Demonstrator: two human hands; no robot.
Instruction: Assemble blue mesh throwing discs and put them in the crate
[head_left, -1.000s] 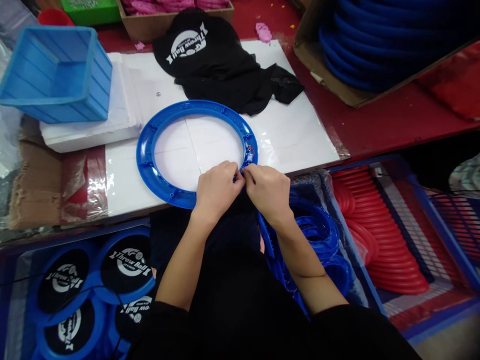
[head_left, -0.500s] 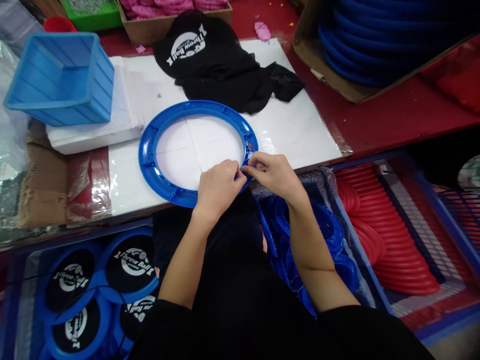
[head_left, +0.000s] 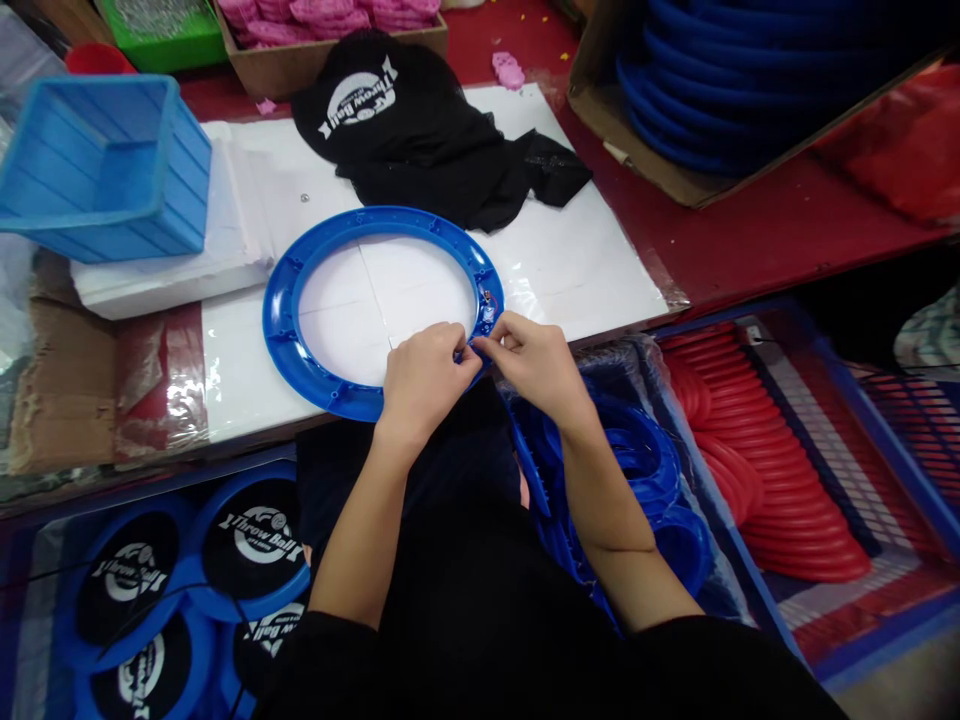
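As my black sleeves come in from the bottom, blue discs with black "Throw Ball" faces lie in a bin at lower left, and blue rings and red rings fill 2 containers at lower right. Just ahead, the 1 large blue ring lies on the white sheet at the tabletop's near edge. My left hand has its grip closed on the ring's near right edge; my right hand has its grip pinched shut just beside those fingertips, and I can't tell whether something small is in it. A small part with a red wire sits in the ring's channel, just beyond my right fingers. Past the ring, a tiny round bit and crumpled black cloth with a white print lie on the sheet, while a light blue bin stands on white foam at left. Farthest off are a carton of pink pieces, a green box and, at right, a carton of stacked blue tubing.
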